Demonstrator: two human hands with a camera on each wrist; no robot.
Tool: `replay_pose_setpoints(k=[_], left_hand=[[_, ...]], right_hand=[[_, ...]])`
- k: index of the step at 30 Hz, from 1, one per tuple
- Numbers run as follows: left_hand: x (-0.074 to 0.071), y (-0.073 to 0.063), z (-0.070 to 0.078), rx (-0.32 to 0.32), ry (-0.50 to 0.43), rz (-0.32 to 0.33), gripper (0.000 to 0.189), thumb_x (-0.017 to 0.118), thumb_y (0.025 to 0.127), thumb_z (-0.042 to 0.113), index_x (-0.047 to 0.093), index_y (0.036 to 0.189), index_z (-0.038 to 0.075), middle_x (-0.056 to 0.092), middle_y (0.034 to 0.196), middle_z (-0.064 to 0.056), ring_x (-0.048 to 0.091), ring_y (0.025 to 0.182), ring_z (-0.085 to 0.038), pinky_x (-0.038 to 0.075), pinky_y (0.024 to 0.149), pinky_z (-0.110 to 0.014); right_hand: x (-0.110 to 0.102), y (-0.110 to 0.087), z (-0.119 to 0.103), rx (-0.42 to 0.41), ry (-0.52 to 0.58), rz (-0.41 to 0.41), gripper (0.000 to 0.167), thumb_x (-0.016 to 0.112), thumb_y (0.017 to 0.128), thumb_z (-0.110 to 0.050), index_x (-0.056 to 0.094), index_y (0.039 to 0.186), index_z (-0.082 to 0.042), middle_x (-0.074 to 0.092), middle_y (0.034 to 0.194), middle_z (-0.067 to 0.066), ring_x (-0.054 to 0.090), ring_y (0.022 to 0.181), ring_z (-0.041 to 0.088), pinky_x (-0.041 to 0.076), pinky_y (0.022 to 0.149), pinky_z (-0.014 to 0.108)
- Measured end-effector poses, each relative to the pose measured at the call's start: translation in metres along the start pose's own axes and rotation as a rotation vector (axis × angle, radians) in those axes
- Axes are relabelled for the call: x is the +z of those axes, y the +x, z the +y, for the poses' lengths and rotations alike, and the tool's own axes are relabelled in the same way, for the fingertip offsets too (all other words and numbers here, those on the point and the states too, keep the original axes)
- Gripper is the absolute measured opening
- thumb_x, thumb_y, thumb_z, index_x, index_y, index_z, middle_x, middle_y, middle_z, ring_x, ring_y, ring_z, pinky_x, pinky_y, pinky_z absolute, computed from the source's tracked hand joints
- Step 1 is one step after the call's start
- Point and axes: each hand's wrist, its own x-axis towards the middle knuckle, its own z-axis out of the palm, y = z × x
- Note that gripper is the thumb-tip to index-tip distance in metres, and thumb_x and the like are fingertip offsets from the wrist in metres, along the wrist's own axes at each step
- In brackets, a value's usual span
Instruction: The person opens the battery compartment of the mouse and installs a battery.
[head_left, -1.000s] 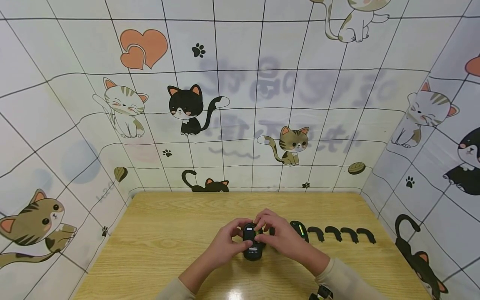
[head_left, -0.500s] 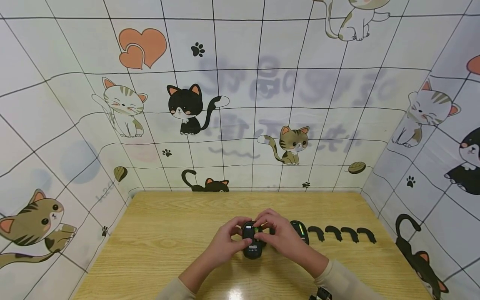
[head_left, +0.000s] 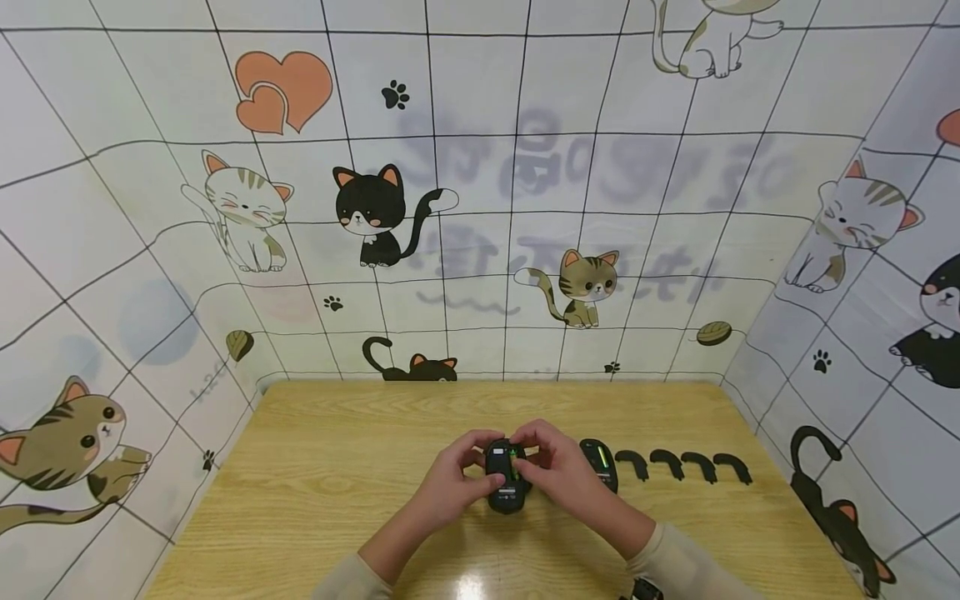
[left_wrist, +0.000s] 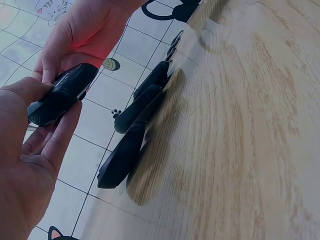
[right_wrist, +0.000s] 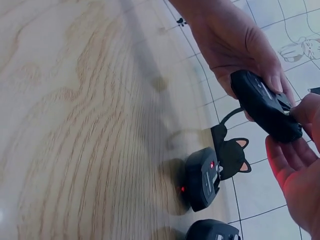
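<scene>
A black computer mouse (head_left: 506, 498) is held underside up above the wooden table, its battery slot uncovered and a green battery (head_left: 514, 458) showing. On its left side my left hand (head_left: 452, 482) grips it between thumb and fingers. Thumb and fingers of my right hand (head_left: 562, 475) hold its right edge beside the slot. In the right wrist view, the right thumb is at the slot of the mouse (right_wrist: 265, 107) and the fingers lie beneath. The left wrist view shows the mouse (left_wrist: 67, 92) edge-on, between both hands.
Right of my hands another upturned mouse (head_left: 598, 464) lies with a yellow-green battery showing. Several curved black covers (head_left: 633, 465) form a row farther right. More mice stand close by, one with a red light (right_wrist: 201, 180). A cat-print cloth wall (head_left: 465, 208) borders the table (head_left: 337, 500).
My right fingers have shifted from over the slot to the mouse's right edge, so more of the green battery shows. Mouse and hands have moved very slightly; the covers stay put.
</scene>
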Motion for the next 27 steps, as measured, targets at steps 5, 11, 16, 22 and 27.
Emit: replay_pose_setpoints(k=[5, 11, 16, 22, 27], left_hand=[[-0.0001, 0.0, 0.0023, -0.002, 0.004, 0.002, 0.053, 0.084, 0.099, 0.011, 0.066, 0.148, 0.021, 0.062, 0.134, -0.007, 0.07, 0.107, -0.026, 0.065, 0.076, -0.029], [0.0, 0.0, 0.0047, -0.008, 0.016, 0.0, 0.053, 0.084, 0.099, 0.01, 0.066, 0.148, 0.018, 0.063, 0.132, -0.009, 0.069, 0.106, -0.025, 0.065, 0.076, -0.029], [0.0011, -0.0001, 0.0058, 0.001, 0.018, 0.006, 0.052, 0.085, 0.099, 0.01, 0.066, 0.147, 0.016, 0.067, 0.132, -0.01, 0.068, 0.105, -0.023, 0.065, 0.077, -0.029], [0.0032, 0.0004, 0.0056, 0.014, 0.004, -0.002, 0.053, 0.085, 0.098, 0.008, 0.066, 0.148, 0.014, 0.066, 0.138, -0.011, 0.067, 0.107, -0.024, 0.066, 0.081, -0.031], [0.0036, 0.001, 0.0046, -0.012, 0.015, 0.011, 0.054, 0.085, 0.097, 0.006, 0.067, 0.146, 0.02, 0.066, 0.136, -0.005, 0.067, 0.108, -0.023, 0.066, 0.08, -0.031]], right_hand=[[0.0012, 0.0004, -0.0044, 0.091, 0.035, 0.012, 0.027, 0.075, 0.105, -0.002, 0.067, 0.13, -0.007, 0.07, 0.129, 0.013, 0.068, 0.121, 0.031, 0.063, 0.095, 0.031], [0.0023, 0.0017, -0.0063, 0.181, 0.074, 0.027, 0.027, 0.076, 0.104, -0.005, 0.067, 0.13, -0.005, 0.072, 0.129, 0.012, 0.066, 0.122, 0.03, 0.06, 0.097, 0.027], [0.0036, 0.0022, -0.0062, 0.199, 0.098, 0.038, 0.025, 0.075, 0.103, -0.002, 0.067, 0.127, -0.005, 0.072, 0.127, 0.013, 0.067, 0.119, 0.03, 0.06, 0.093, 0.028], [0.0046, 0.0021, -0.0062, 0.207, 0.089, 0.056, 0.025, 0.073, 0.101, 0.003, 0.067, 0.123, -0.005, 0.071, 0.121, 0.013, 0.066, 0.109, 0.029, 0.059, 0.088, 0.028], [0.0045, 0.0019, -0.008, 0.212, 0.088, 0.07, 0.026, 0.075, 0.1, 0.003, 0.067, 0.123, -0.006, 0.071, 0.119, 0.011, 0.065, 0.109, 0.028, 0.058, 0.091, 0.027]])
